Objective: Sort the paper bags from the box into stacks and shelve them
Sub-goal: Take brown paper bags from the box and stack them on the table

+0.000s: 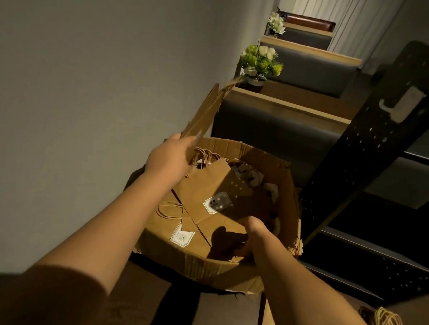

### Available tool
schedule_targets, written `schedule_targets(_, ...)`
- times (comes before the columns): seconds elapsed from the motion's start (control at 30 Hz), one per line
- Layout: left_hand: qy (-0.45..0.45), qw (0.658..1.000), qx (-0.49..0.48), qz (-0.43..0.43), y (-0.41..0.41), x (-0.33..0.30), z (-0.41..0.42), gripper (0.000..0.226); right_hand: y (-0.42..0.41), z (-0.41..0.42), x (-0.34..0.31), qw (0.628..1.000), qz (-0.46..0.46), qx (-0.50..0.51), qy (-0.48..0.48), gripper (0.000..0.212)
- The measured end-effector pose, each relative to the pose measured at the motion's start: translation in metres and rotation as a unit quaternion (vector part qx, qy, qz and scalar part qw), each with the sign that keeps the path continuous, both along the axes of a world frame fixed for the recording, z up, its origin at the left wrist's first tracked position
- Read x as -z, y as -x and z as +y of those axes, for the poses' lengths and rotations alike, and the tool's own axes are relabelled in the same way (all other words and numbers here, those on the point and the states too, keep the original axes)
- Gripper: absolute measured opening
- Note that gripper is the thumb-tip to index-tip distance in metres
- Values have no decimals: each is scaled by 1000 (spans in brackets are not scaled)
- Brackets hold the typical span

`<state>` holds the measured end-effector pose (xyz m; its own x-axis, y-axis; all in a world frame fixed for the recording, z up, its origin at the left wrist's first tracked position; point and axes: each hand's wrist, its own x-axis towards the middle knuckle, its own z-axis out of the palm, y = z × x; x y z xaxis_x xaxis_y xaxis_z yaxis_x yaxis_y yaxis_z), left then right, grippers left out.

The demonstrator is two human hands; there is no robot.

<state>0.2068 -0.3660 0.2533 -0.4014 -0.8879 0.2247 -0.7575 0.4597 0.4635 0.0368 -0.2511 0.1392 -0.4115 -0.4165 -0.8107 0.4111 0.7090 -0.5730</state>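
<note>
Left hand (169, 156), raised over the far-left rim of the box: grip pinching one flat brown kraft paper bag (207, 111) at its lower edge, bag tilted up and away, twisted-cord handles at the top end. It holds its plane with no droop, so I judge it light and fairly stiff while folded (creases easily if squeezed mid-panel).

Centre: worn open brown cardboard box (215, 267) on a dark surface, holding more flat brown bags (206, 187) overlapping loosely, white labels up, cord handles splayed. Best hold is probably a folded edge or the bottom fold; cords snag on neighbours.

Right hand (250, 235) is down inside the box near its right wall, fingers curled under; cannot tell whether its grip has a bag.

Right: black perforated metal shelf unit (378, 159), just beside the box.
</note>
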Motion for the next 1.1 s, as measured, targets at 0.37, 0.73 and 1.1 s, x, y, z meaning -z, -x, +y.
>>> schedule_targets(0.37, -9, 1000, -4, 6, -16, 23, -18, 63, 13, -19, 9, 995, -33, 86, 29, 17)
schedule_targets(0.73, 22, 999, -23, 29, -9, 1, 4, 65, 44, 0, -137, 785, 516, -290, 183, 39)
schedule_targets(1.1, -81, 973, 78, 202, -3, -22, 58, 53, 40, 62, -226, 706, 556, -325, 296, 34)
